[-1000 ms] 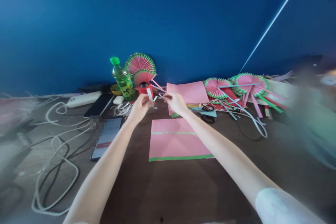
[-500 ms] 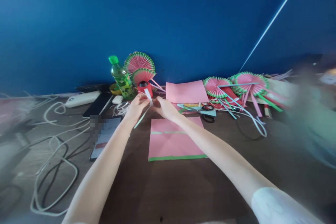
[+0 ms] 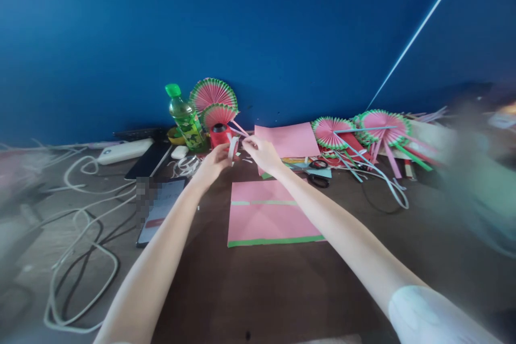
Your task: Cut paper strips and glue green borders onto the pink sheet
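Observation:
My left hand (image 3: 213, 164) is closed on a small white roll of tape (image 3: 233, 146), held above the far part of the table. My right hand (image 3: 262, 153) pinches a thin strip at the roll's right side. Below both hands lies a pink paper sheet (image 3: 274, 215) with a green strip along its near edge and a thin pale green strip across the middle. A red tape dispenser (image 3: 220, 134) stands just behind my left hand.
A green bottle (image 3: 183, 118) and pink paper fans (image 3: 213, 99) stand by the blue wall. More fans (image 3: 363, 129), scissors (image 3: 318, 172), strips and another pink sheet (image 3: 288, 140) lie to the right. A phone (image 3: 161, 209), power strip (image 3: 124, 151) and white cables (image 3: 80, 226) lie left.
My hands came together half a second ago with a pale green strip hanging from them; now they are slightly apart and higher, the strip is gone from view, and my right hand pinches at the roll.

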Demonstrator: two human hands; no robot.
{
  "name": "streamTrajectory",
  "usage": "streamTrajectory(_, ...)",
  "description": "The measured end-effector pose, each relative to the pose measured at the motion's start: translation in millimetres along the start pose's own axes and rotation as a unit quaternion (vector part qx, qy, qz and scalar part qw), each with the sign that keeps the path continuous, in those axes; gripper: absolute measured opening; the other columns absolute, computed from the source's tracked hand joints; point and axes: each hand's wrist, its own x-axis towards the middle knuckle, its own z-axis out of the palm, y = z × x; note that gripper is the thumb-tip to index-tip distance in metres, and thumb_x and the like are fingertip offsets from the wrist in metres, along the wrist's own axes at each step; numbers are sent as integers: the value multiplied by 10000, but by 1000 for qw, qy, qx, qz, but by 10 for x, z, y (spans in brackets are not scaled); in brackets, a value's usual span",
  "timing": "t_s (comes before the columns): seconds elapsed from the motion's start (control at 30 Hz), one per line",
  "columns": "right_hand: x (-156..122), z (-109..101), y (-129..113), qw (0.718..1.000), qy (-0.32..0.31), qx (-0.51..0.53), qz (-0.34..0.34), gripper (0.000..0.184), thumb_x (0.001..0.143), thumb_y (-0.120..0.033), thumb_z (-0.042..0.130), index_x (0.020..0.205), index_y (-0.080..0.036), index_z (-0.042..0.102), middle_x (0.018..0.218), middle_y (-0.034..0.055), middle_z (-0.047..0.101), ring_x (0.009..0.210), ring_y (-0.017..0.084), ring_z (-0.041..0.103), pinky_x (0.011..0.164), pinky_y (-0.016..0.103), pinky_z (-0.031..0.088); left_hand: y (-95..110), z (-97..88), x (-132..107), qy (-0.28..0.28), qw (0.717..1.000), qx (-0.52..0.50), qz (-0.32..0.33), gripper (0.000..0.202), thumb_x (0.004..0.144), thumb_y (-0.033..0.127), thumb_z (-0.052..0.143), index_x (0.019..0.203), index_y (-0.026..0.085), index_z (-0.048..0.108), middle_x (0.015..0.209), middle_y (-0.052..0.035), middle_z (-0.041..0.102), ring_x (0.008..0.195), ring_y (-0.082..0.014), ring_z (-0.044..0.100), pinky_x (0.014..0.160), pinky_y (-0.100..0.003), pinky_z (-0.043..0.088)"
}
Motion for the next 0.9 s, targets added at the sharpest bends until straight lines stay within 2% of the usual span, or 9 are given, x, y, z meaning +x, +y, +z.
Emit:
streamTrajectory(0.1,-9,54,-53,998,25,61,-5,220,806,-421,521,865,-210,498,831,21,638,746,155,626,681,284,496,-15,65,-13,-17,997,74,26,457,695,246,581,1137,158,507,872,-51,678,881,-198,624,844,-346,441)
streamTrajectory(0.23,-2,76,-35,998,25,54,-12,119,808,-305,526,775,-213,458,703,-16,592,580,121,599,579,254,487,-44,90,-26,-27,993,111,33,407,716,233,556,1116,166,512,886,-47,680,875,-193,636,849,-328,439)
streamTrajectory(0.4,52,-84,96,993,89,57,58,111,807,-237,528,724,-198,465,607,-14,567,493,107,577,521,238,477,-69,30,-20,-22,991,128,32,356,732,255,549,1078,184,504,877,-34,691,906,-200,629,857,-334,425)
streamTrajectory(0.53,84,-136,177,994,-19,40,100,32,742,-167,593,758,-158,567,709,41,631,552,128,604,569,284,507,-36,37,-23,-30,995,92,29,262,731,269,555,972,187,491,891,-32,683,921,-195,624,881,-353,417)
streamTrajectory(0.6,86,-125,200,994,-40,33,98,171,678,-97,625,840,-147,611,812,65,652,674,163,631,666,330,519,-15,50,-29,-30,997,60,24,269,729,273,564,970,185,486,884,-32,679,929,-192,622,892,-361,415)
streamTrajectory(0.7,62,-132,219,998,-3,5,56,455,640,12,539,1055,-170,584,1042,87,615,929,207,602,851,383,478,20,61,-38,-8,1000,5,12,308,740,291,570,1012,184,474,902,-40,674,940,-190,617,871,-364,433)
streamTrajectory(0.77,24,-170,211,999,40,-8,2,557,624,49,446,1115,-192,556,1126,79,571,1010,204,566,895,372,460,46,66,-43,9,999,-36,21,322,750,301,575,1032,189,467,902,-39,671,939,-184,617,870,-363,437)
streamTrajectory(0.83,-38,-228,175,997,65,3,-31,535,622,47,391,1066,-191,573,1132,70,562,981,182,570,866,342,478,79,81,-49,12,997,-67,39,340,759,308,579,1058,192,466,880,-34,676,923,-179,623,888,-369,430)
streamTrajectory(0.9,-128,-292,110,997,62,32,-22,432,654,18,369,974,-174,585,1089,68,585,857,154,593,796,323,503,120,115,-61,0,996,-74,45,371,768,315,581,1096,188,462,854,-38,686,905,-186,632,904,-388,424)
